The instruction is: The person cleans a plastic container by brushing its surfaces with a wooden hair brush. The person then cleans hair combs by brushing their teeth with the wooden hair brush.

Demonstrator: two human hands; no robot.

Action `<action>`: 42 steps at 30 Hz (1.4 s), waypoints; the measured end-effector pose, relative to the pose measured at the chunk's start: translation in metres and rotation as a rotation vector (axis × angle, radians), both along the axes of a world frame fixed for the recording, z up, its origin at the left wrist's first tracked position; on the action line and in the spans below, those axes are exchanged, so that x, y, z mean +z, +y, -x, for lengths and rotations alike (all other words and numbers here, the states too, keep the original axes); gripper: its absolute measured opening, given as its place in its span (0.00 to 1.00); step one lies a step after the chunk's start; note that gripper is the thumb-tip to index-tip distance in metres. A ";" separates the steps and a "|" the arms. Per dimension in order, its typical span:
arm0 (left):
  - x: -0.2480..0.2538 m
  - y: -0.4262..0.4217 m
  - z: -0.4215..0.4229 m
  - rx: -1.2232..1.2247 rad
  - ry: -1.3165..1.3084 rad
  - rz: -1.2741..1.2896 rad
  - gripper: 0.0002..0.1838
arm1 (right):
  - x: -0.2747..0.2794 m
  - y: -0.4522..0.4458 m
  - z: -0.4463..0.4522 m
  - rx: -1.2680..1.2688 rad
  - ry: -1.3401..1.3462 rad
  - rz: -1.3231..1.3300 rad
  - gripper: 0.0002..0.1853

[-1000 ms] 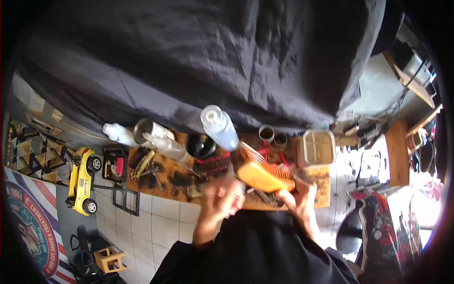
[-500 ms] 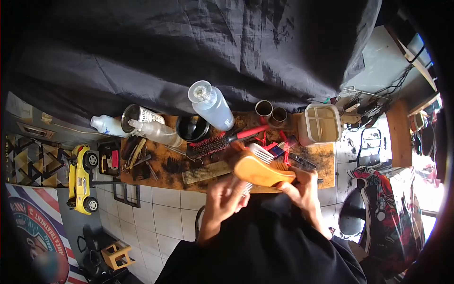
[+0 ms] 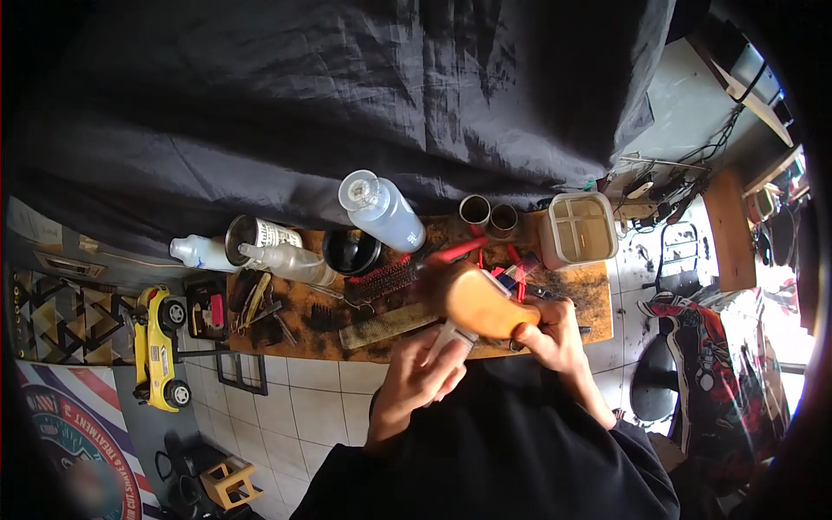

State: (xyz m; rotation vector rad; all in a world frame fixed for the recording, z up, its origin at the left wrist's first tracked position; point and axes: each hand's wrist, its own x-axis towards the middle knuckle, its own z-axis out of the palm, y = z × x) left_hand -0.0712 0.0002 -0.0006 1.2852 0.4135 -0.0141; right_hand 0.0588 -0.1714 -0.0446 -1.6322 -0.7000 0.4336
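My right hand (image 3: 553,340) is wrapped around one end of a brush with a curved, orange-brown wooden back (image 3: 485,303). A dark blur at the brush's far left side may be its bristles. My left hand (image 3: 416,374) is closed on a pale comb (image 3: 452,340), whose upper end meets or nearly meets the brush's lower left edge; its teeth are blurred. Both hands are in front of the worn wooden table (image 3: 381,345). Behind them lie a yellowish flat comb (image 3: 390,325) and a round hairbrush (image 3: 390,279) with dark-red bristles.
On the table stand a bluish spray bottle (image 3: 386,212), a black bowl (image 3: 351,253), a clear bottle (image 3: 290,263), a metal can (image 3: 251,236), two small cups and a divided plastic tub (image 3: 581,230). A dark cloth (image 3: 303,104) hangs behind. A yellow toy car (image 3: 159,348) is at left.
The comb has gone from across the brush, teeth showing above it, to its lower left edge. The brush has tilted and is blurred. The view has shifted slightly.
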 end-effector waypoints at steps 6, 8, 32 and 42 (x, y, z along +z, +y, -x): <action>0.013 0.025 -0.002 0.135 -0.101 0.109 0.11 | -0.025 -0.027 -0.001 -0.197 0.171 0.066 0.21; 0.006 0.024 -0.012 -0.016 0.031 -0.056 0.11 | -0.005 -0.028 0.003 -0.167 0.276 -0.082 0.22; 0.022 0.000 -0.030 -0.045 -0.120 0.180 0.12 | -0.014 -0.032 0.015 -0.241 0.112 0.052 0.22; 0.001 -0.015 -0.028 -0.284 -0.055 0.082 0.16 | -0.008 -0.046 0.020 -0.213 0.186 -0.124 0.27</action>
